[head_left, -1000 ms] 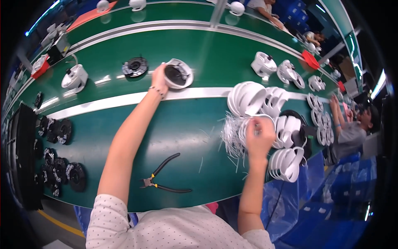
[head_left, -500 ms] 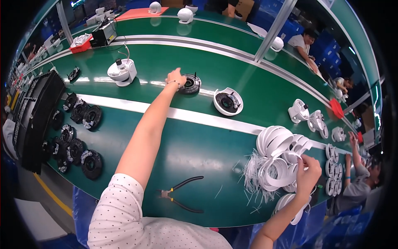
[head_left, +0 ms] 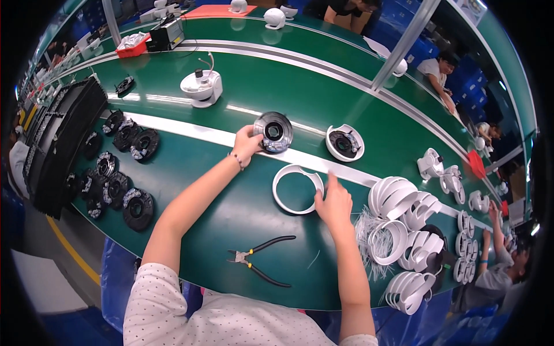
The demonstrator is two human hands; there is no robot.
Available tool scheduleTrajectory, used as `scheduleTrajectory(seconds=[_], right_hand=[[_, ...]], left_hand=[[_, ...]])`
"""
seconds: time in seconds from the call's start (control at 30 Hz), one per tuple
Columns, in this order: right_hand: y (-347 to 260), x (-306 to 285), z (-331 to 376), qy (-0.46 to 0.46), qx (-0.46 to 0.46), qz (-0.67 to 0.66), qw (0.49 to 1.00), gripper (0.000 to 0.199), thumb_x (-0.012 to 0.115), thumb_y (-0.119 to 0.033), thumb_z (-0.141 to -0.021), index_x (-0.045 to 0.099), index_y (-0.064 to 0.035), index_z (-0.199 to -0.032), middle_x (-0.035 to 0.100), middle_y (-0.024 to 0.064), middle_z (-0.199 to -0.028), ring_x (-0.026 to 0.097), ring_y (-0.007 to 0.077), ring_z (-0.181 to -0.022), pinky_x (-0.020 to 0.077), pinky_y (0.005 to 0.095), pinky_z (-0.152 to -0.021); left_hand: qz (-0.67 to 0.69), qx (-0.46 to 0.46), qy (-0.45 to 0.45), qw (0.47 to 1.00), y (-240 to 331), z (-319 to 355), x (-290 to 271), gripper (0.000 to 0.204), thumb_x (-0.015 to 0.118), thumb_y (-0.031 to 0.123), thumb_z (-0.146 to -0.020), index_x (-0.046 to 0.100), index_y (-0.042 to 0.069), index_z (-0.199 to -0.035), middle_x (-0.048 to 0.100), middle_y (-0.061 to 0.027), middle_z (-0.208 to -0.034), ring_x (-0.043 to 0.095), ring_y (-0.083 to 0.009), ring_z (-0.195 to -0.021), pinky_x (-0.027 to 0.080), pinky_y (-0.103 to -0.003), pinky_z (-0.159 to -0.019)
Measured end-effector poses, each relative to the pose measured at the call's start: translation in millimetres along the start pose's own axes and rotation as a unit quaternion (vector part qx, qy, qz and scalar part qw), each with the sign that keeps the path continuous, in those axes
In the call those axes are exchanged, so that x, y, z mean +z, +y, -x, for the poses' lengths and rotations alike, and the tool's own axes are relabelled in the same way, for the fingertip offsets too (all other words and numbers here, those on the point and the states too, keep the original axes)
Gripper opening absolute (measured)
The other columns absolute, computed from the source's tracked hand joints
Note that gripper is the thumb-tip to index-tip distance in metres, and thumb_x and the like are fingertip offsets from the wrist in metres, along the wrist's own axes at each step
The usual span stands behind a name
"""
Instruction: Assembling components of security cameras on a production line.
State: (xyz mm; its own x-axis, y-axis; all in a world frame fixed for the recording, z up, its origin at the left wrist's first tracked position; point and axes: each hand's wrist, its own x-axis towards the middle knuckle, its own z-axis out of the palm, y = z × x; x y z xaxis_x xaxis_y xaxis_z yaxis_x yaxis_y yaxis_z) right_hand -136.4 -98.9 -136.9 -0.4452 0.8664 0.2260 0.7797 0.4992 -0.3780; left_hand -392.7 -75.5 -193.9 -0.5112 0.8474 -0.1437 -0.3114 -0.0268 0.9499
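Observation:
My left hand (head_left: 246, 144) grips the edge of a black round disc-shaped part (head_left: 284, 145) with a hole in its middle, tilted up over the pale strip along the bench. Its fingers are closed on the left rim. At the right side of a white plastic ring (head_left: 281, 202), my right hand (head_left: 336, 203) has its thumb against the rim, index finger stretched upward. The ring is close below the black disc, apart from it. Nearer to me lie cutting pliers (head_left: 242, 256) with black handles. A white round housing (head_left: 359, 154) with a black part inside sits to the right.
Several white rings (head_left: 388, 242) are piled at right beside a heap of thin white strips (head_left: 369, 222). Several black round parts (head_left: 138, 209) lie at left by a black ridged tray (head_left: 60, 150). A white device (head_left: 203, 92) stands farther back. Co-workers (head_left: 441, 72) sit beyond the bench.
My left hand has drawn the black disc off the bench toward me and tilted it. My right hand has brought a white ring leftward from the pile. The view has shifted slightly.

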Motion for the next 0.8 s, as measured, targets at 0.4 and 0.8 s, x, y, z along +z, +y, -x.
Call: scheduleTrajectory(seconds=[0.4, 0.8], right_hand=[[-29, 10, -8, -0.14, -0.021, -0.01, 0.99, 0.115, 0.081, -0.038, -0.045, 0.016, 0.0013, -0.132, 0.013, 0.0289, -0.135, 0.008, 0.0443, -0.126, 0.0157, 0.052, -0.1], [-22, -3, -23, -0.208, 0.039, 0.04, 0.977, 0.124, 0.082, -0.039, -0.041, 0.009, -0.0044, -0.135, 0.007, 0.0237, -0.139, 0.006, 0.0413, -0.128, 0.0137, 0.0577, -0.099]], left_hand=[[0.159, 0.073, 0.009, 0.984, -4, 89, -8, 0.04, 0.045, -0.014, -0.075, 0.036, 0.003, -0.111, 0.048, -0.0076, -0.109, 0.051, -0.0143, -0.097, 0.047, -0.025, -0.076], [0.17, 0.065, -0.033, 0.983, -17, 95, -3, 0.047, 0.044, -0.016, -0.074, 0.038, 0.003, -0.117, 0.049, -0.0052, -0.112, 0.05, -0.0112, -0.098, 0.043, -0.021, -0.076]])
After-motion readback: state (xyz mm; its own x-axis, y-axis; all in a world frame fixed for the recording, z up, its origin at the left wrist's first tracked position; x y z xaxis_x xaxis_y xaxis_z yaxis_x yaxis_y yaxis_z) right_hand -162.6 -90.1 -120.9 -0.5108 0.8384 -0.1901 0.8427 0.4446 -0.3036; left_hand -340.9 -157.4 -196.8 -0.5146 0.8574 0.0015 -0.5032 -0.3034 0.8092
